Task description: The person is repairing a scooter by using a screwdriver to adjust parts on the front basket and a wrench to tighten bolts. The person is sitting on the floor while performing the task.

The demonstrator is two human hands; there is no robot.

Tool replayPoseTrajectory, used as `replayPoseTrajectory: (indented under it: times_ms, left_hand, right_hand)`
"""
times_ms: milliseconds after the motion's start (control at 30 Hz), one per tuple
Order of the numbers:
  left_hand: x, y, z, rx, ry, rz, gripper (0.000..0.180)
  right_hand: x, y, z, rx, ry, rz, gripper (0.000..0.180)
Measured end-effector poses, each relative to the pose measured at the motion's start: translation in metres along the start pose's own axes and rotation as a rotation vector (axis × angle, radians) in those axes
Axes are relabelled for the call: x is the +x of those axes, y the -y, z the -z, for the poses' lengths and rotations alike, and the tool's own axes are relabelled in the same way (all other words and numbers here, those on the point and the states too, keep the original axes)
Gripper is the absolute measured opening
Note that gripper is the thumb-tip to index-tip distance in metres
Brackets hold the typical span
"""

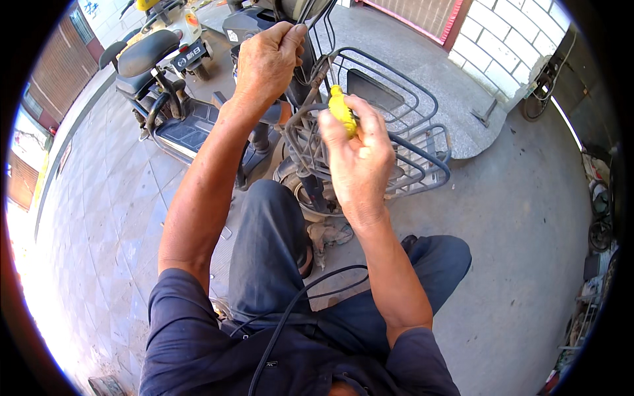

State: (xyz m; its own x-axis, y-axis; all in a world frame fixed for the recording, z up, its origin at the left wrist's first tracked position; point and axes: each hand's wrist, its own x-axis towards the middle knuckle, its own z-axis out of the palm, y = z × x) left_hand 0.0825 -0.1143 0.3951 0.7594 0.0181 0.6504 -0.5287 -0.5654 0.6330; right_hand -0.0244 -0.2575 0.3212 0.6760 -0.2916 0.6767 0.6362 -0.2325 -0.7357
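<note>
My right hand (362,155) is closed round the yellow handle of a screwdriver (341,111), its thin shaft tilted up towards a parked electric scooter's front. Farther up and to the left, my left hand (266,63) is a fist with thumb and forefinger pressed together, beside dark cables (316,30) at the scooter's handlebar. Whatever the left fingers grip, if anything, is hidden. A dark wire basket (422,153) sits at the scooter's front, just right of the screwdriver. Below it the front wheel (290,173) shows in part.
Another black scooter (188,129) stands at the left, with a yellow and white one (158,20) behind. A crumpled rag (328,236) lies by my foot. A hammer-like tool (485,113) rests on the raised step. A black cord (290,310) crosses my lap. Clutter lines the right wall.
</note>
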Motion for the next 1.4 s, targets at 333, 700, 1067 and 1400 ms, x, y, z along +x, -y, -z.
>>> replayPoseTrajectory:
  times_ms: [333, 700, 1067, 1400]
  left_hand:
    - [0.003, 0.005, -0.002, 0.037, -0.004, -0.028, 0.035]
    - [0.0, 0.008, -0.009, 0.104, -0.036, -0.049, 0.035]
    - [-0.006, 0.011, -0.003, 0.083, 0.022, 0.029, 0.033]
    - [-0.018, 0.004, -0.009, 0.02, 0.02, -0.028, 0.029]
  right_hand:
    - [0.019, 0.0, -0.006, -0.327, 0.001, 0.214, 0.044]
    - [0.023, -0.003, -0.003, -0.401, 0.074, 0.29, 0.038]
    - [0.009, 0.001, -0.014, -0.423, 0.108, 0.281, 0.048]
    - [0.001, 0.0, -0.037, -0.378, 0.204, 0.235, 0.057]
